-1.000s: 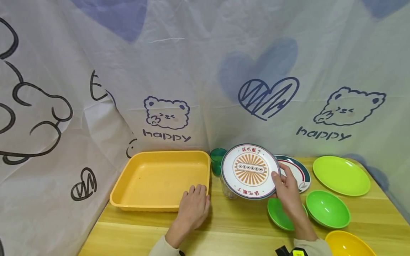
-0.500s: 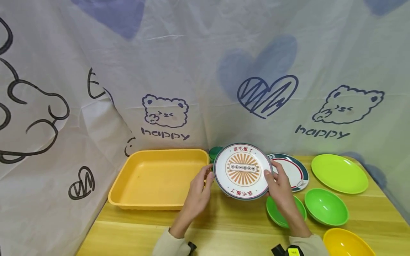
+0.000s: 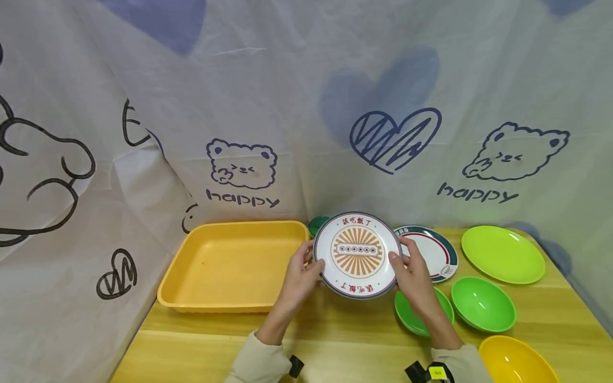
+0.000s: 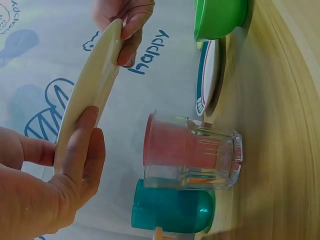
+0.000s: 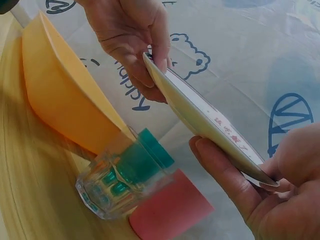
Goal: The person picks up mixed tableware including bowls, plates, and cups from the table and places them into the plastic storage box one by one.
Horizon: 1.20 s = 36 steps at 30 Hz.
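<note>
Held up above the table by both hands is a round white plate point(image 3: 358, 287) with a dark rim, an orange sunburst and red characters. My left hand point(image 3: 298, 276) pinches its left rim, thumb on top and fingers underneath. On the opposite rim, my right hand point(image 3: 415, 274) grips it the same way. Behind and below the plate stand a clear glass point(image 4: 220, 155), a pink cup point(image 5: 170, 210) and a teal cup point(image 4: 170, 207); in the head view the plate hides most of them.
A yellow tray point(image 3: 225, 307) lies left on the wooden table. To the right are a patterned plate point(image 3: 426, 250), a lime plate point(image 3: 503, 254), two green bowls point(image 3: 483, 304) point(image 3: 416, 314) and a yellow bowl point(image 3: 517, 361). A printed cloth point(image 3: 306, 106) hangs behind.
My left hand has left the tray's right edge and taken hold of the plate's left rim. The plate, held by my right hand throughout, has shifted a little left.
</note>
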Motion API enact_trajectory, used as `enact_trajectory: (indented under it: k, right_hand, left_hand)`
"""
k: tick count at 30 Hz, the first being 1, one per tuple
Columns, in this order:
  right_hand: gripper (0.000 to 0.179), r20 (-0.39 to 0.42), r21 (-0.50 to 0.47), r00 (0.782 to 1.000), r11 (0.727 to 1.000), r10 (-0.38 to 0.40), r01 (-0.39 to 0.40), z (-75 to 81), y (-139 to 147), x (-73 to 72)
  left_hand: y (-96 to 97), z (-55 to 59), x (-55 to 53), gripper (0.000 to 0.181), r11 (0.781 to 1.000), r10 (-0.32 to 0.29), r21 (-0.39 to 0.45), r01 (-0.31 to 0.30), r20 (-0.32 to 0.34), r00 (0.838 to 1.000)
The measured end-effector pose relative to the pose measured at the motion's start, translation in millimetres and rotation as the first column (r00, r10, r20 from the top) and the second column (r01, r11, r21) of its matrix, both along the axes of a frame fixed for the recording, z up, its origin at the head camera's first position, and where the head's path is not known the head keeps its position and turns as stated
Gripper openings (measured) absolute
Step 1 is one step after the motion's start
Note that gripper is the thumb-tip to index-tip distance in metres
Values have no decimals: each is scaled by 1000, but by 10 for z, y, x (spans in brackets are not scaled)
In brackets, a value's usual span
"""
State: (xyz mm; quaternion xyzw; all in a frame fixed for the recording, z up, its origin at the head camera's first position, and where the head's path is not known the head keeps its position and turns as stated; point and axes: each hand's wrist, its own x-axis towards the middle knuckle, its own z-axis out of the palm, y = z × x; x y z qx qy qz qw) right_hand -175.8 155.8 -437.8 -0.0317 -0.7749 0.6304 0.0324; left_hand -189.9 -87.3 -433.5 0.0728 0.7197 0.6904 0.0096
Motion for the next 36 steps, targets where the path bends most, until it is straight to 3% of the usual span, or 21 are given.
enact_trajectory:
  k: [7, 16, 23, 26, 31, 36]
  right_hand:
    - [53, 7, 18, 999, 999, 49, -49, 55, 35, -14]
    - [51, 18, 36, 978, 977, 209, -210, 140, 193, -58]
    - [44, 1, 228, 974, 948, 226, -220, 271, 408, -125]
    - [39, -56, 356, 971, 913, 234, -199, 299, 519, -183]
    - [37, -168, 580, 954, 808, 248, -108, 279, 685, -307]
    - [41, -144, 688, 950, 718, 277, -105, 220, 807, -481]
  left_hand:
    - [-9, 11, 2, 46, 998, -20, 57, 18, 42, 999]
    - [-111, -6, 11, 46, 993, -25, 117, 15, 86, 996]
    - [-271, 51, -8, 45, 995, 40, 91, -48, 87, 995]
    - [-360, 61, -37, 44, 993, 74, 83, -81, 89, 993]
    - [-513, 59, -80, 43, 988, 129, 73, -138, 108, 986]
    - [-729, 75, -115, 41, 978, 199, 38, -205, 123, 972]
